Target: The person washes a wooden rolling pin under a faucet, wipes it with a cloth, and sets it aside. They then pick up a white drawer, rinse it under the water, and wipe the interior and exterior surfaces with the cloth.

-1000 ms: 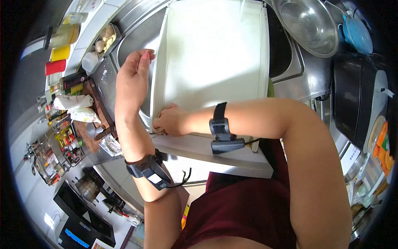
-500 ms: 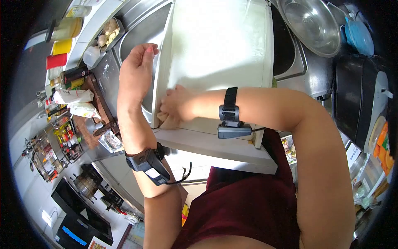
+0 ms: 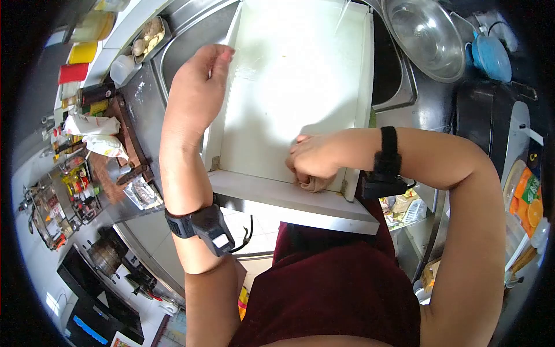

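Note:
A white drawer (image 3: 260, 121) lies across the sink, its front panel nearest my body. My left hand (image 3: 199, 87) is closed at the drawer's left side wall, thumb on top; its other fingers are mostly hidden. Inside, near the front right corner, my right hand (image 3: 315, 155) grips a bunched light-brown cloth (image 3: 312, 183) pressed to the drawer floor by the front panel. Small dark specks and wet-looking streaks show on the white floor.
A steel sink (image 3: 179, 43) lies beneath the drawer. At the right stand a large metal bowl (image 3: 425, 40) and a black appliance (image 3: 483, 115). On the left are a wooden cutting board (image 3: 110, 173) and a tray with garlic or ginger (image 3: 151, 41).
My right hand has moved the cloth along the drawer's front edge from the left corner towards the right corner. My left hand stays at the left wall, slightly farther forward.

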Demonstrator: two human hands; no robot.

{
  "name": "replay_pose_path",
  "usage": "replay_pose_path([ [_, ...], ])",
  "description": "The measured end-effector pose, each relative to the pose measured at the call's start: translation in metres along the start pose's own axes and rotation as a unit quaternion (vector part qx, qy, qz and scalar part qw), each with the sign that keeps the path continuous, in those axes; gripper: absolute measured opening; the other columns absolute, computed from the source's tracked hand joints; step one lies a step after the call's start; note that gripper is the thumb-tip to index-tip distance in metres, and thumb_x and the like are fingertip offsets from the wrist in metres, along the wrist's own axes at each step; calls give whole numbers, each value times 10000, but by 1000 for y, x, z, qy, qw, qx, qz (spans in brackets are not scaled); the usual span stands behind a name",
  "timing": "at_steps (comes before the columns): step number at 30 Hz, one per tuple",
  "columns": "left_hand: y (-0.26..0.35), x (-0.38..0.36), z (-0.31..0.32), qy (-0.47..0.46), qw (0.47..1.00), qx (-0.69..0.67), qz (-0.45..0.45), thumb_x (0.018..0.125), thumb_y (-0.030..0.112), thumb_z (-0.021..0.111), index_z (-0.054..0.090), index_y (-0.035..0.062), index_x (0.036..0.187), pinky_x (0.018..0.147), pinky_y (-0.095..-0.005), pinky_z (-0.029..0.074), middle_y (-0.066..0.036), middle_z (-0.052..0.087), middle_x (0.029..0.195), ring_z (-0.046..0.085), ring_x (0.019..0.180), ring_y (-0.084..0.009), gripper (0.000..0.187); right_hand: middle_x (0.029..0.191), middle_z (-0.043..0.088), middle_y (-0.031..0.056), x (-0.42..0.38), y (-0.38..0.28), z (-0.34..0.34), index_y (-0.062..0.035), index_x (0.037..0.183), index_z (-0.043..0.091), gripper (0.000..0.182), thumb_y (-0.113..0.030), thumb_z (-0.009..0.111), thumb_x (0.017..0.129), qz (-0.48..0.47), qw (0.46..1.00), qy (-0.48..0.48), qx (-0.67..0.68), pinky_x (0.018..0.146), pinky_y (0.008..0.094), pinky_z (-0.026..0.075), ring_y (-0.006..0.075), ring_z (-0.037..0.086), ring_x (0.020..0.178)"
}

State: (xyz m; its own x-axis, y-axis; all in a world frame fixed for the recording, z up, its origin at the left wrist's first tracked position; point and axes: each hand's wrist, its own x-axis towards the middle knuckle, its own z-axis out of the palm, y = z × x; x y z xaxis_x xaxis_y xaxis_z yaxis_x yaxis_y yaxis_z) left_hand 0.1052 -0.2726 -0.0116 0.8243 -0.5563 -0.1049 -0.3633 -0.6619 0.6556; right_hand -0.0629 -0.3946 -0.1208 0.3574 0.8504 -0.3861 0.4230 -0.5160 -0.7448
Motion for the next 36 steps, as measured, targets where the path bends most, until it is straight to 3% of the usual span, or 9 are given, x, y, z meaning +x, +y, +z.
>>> replay_pose_path([
  [8, 57, -17, 28, -29, 994, -25, 98, 907, 191, 484, 611, 39, 955, 747, -417, 474, -197, 623, 914, 593, 860, -371, 204, 811, 608, -13, -36, 22, 14, -182, 654, 671, 127, -292, 614, 682, 2, 964, 13, -267, 781, 360, 365, 189, 540, 888],
  [9, 61, -17, 31, -51, 991, 19, 120, 917, 180, 526, 596, 22, 1038, 743, -289, 475, -162, 650, 899, 633, 850, -241, 211, 798, 607, -13, -38, 31, 10, -172, 640, 664, 118, -269, 611, 678, 21, 963, 49, -265, 771, 358, 371, 191, 542, 887],
  [11, 67, -16, 42, -82, 990, 5, 113, 913, 188, 524, 599, 25, 1019, 712, -314, 475, -175, 643, 870, 626, 810, -272, 209, 774, 607, -13, -45, 50, 1, -150, 613, 651, 105, -223, 605, 672, 61, 955, 122, -263, 751, 355, 383, 196, 547, 883],
  [14, 71, -12, 51, -122, 990, -30, 61, 913, 202, 517, 596, 24, 1010, 699, -345, 473, -175, 641, 856, 618, 786, -290, 218, 925, 610, 10, -69, 14, -79, -137, 827, 688, 148, -160, 608, 705, 246, 937, -51, -244, 788, 369, 393, 195, 560, 923],
  [17, 47, -3, 69, -120, 990, -5, 67, 909, 207, 520, 598, 26, 1006, 711, -359, 474, -178, 640, 859, 618, 790, -294, 219, 1032, 580, 46, -72, 83, -42, -94, 1016, 631, 362, -260, 622, 695, 267, 867, 331, -258, 788, 413, 397, 220, 557, 927],
  [18, 44, -1, 68, -138, 989, 6, 55, 905, 201, 523, 599, 25, 1013, 728, -360, 475, -171, 646, 877, 617, 803, -299, 220, 1271, 455, 135, -69, 84, -43, -137, 1244, 490, 580, -382, 619, 734, 299, 904, 277, -127, 899, 518, 364, 303, 480, 1132],
  [22, 24, 10, 76, -165, 986, -14, 0, 902, 193, 519, 598, 19, 1029, 758, -347, 478, -162, 651, 913, 617, 832, -299, 230, 1499, 90, 172, -64, 57, -35, -319, 1402, 280, 654, -431, 577, 830, 305, 929, 199, -64, 1036, 642, 143, 388, 95, 1379],
  [29, 17, 16, 78, -178, 983, 28, -27, 896, 197, 526, 606, 28, 1022, 772, -357, 480, -175, 648, 920, 619, 862, -316, 226, 1483, 185, 154, -58, 143, -67, -238, 1388, 323, 540, -397, 476, 895, 432, 844, 249, -199, 1045, 631, 105, 334, 187, 1365],
  [36, 14, 14, 73, -135, 990, 43, 1, 891, 175, 517, 611, 24, 989, 768, -383, 479, -187, 636, 923, 609, 864, -343, 203, 1191, 523, 154, -59, 130, -65, -151, 1173, 522, 354, -332, 536, 869, 530, 801, 249, -127, 913, 498, 396, 324, 481, 1132],
])
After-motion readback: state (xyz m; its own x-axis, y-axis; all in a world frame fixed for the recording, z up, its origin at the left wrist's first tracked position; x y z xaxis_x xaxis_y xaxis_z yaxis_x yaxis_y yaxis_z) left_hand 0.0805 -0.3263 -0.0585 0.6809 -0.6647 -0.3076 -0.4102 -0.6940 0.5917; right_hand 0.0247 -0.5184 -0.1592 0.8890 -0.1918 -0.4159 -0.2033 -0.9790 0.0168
